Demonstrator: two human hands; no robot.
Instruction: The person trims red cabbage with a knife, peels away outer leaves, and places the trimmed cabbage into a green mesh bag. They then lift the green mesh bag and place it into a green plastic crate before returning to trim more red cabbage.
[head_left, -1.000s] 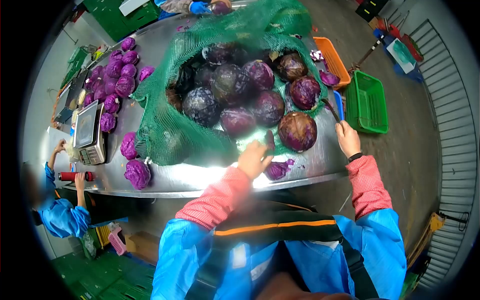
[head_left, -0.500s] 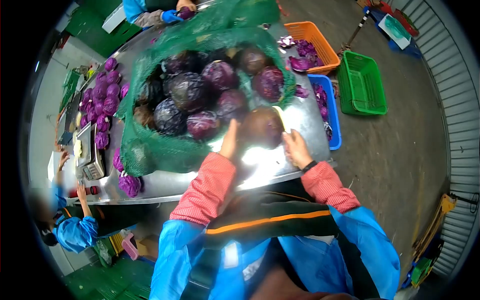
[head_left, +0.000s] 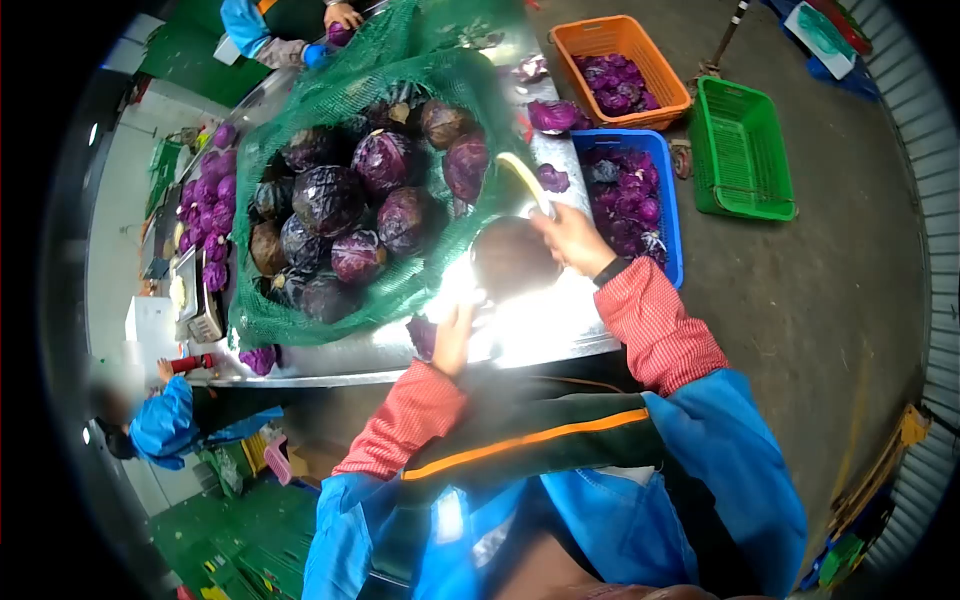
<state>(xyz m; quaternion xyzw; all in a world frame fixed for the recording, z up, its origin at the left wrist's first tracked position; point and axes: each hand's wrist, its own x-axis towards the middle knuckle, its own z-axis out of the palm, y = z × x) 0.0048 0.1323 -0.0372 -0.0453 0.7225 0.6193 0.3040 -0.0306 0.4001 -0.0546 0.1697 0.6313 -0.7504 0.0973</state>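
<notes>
A large brownish-purple cabbage (head_left: 515,258), blurred, sits on the shiny metal table between my hands. My right hand (head_left: 575,240) is closed around a curved, pale-yellow tool (head_left: 522,178), whose free end points up and to the left above the cabbage. At the cabbage's lower left is my left hand (head_left: 453,338), with its fingers stretched out and its fingertips near the cabbage's edge. A loose purple leaf (head_left: 422,337) shows just left of that hand. Next to the cabbage, a green mesh bag (head_left: 400,285) lies open around several purple cabbages (head_left: 328,200).
Along the table's right edge stand an orange crate (head_left: 672,112) and a blue crate (head_left: 672,235), both holding purple leaves. A green crate (head_left: 745,150) is on the floor beyond. Peeled cabbages (head_left: 208,200) lie at the left near a scale (head_left: 205,318). Two people work around the table.
My right hand has moved up and left with the tool, which now rises over the cabbage. My left hand is lower. The whole view has shifted, bringing more of the blue crate into sight.
</notes>
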